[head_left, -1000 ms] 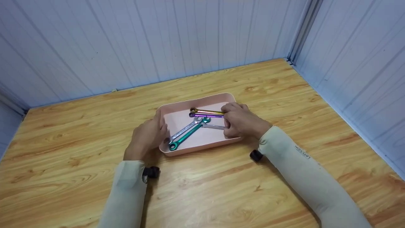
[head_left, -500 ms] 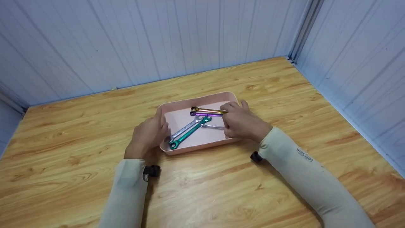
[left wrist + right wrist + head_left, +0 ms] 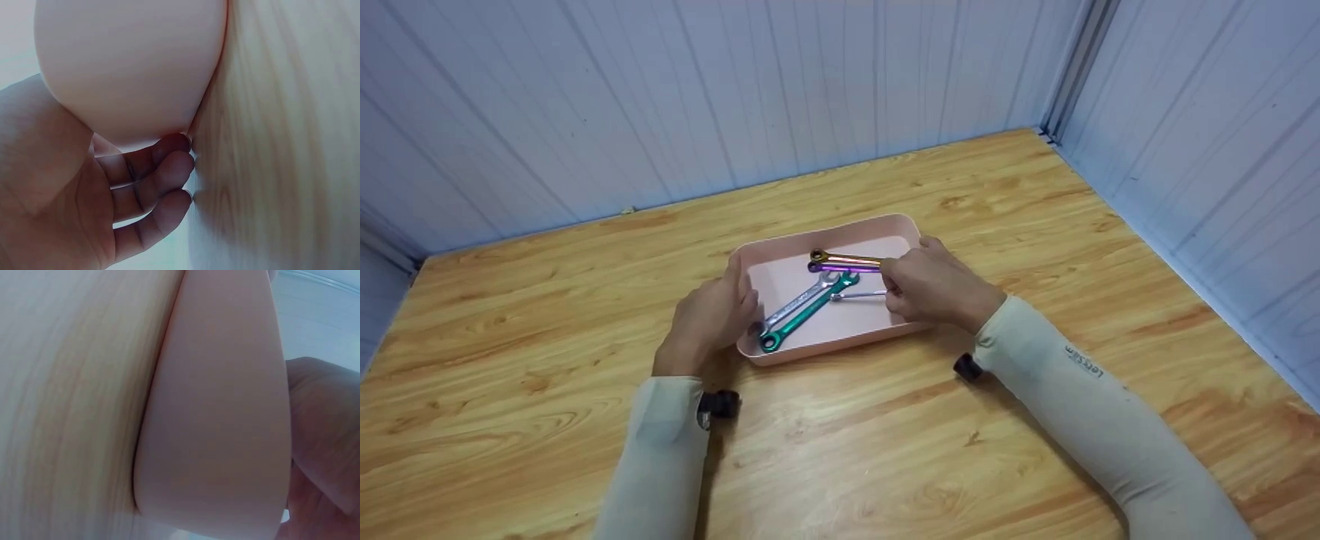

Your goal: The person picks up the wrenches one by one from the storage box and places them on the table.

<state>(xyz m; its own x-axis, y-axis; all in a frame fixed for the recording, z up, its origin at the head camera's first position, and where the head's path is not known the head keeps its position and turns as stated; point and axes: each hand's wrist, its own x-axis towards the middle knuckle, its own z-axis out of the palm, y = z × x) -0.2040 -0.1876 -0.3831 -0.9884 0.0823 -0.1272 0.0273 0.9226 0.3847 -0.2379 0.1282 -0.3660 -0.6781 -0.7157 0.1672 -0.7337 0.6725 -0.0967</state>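
Displacement: relative to one second earlier, the half-hidden silver wrench (image 3: 859,295) has its hand-side end tilted upward, and the fingers of the right hand (image 3: 934,289) are curled further in; the other wrenches lie much as they did.
Sleeves: pale, covering both forearms (image 3: 664,457), nearest the viewer.
Left hand (image 3: 706,322): grips the left wall of the tray (image 3: 840,343), fingers outside, thumb at the rim; well apart from the right hand.
Right hand: over the tray's right end, apparently pinching the half-hidden silver wrench; the fingertip contact is concealed.
Tray: pink, shallow, resting on the table (image 3: 840,457); probably light and slightly flexible, best steadied by a wall.
Green wrench (image 3: 810,309): diagonal, beside the diagonal silver wrench (image 3: 795,303).
Purple wrench (image 3: 838,268) and gold wrench (image 3: 849,259): side by side behind, right ends hidden by the hand.
Handling: the wrenches should be rigid, sturdy, fairly heavy for their size and slick; mid-shaft offers the balanced hold.
Wall (image 3: 810,90): white, ribbed, beyond the table.
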